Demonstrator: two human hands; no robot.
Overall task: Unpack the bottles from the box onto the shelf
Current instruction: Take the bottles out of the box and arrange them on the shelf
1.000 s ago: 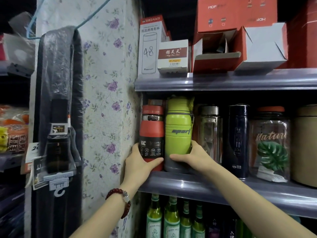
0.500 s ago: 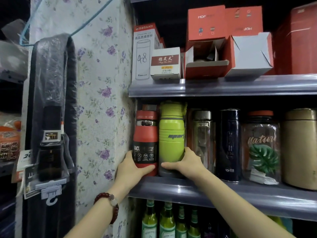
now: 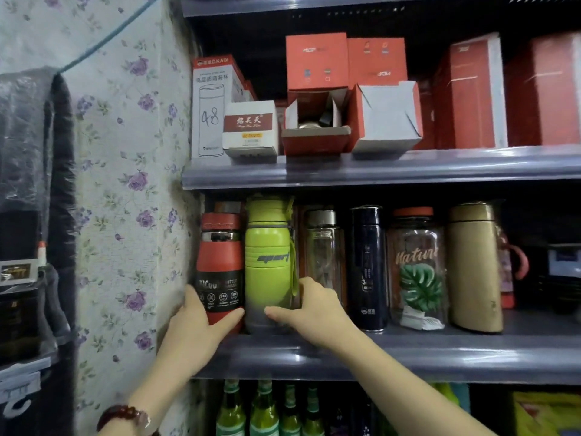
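A red and black bottle (image 3: 220, 262) stands at the far left of the grey middle shelf (image 3: 440, 357), against the side wall. My left hand (image 3: 198, 332) wraps its base, thumb across the front. Right beside it stands a lime green sport bottle (image 3: 268, 262) with a grey bottom. My right hand (image 3: 311, 313) grips that bottle's lower part from the right, thumb on its front. Both bottles are upright and touch each other. An open red box (image 3: 314, 121) lies on its side on the upper shelf, a metal lid showing inside.
To the right on the same shelf stand a clear glass bottle (image 3: 323, 256), a dark blue flask (image 3: 367, 265), a leaf-printed jar (image 3: 418, 269) and a gold flask (image 3: 474, 265). Boxes fill the shelf above. Green glass bottles (image 3: 264, 410) stand below. Floral wallpaper (image 3: 132, 184) covers the left panel.
Both hands stay on the two bottles' bases. The red and green bottles sit slightly deeper on the shelf, and the view has tilted upward and shifted closer.
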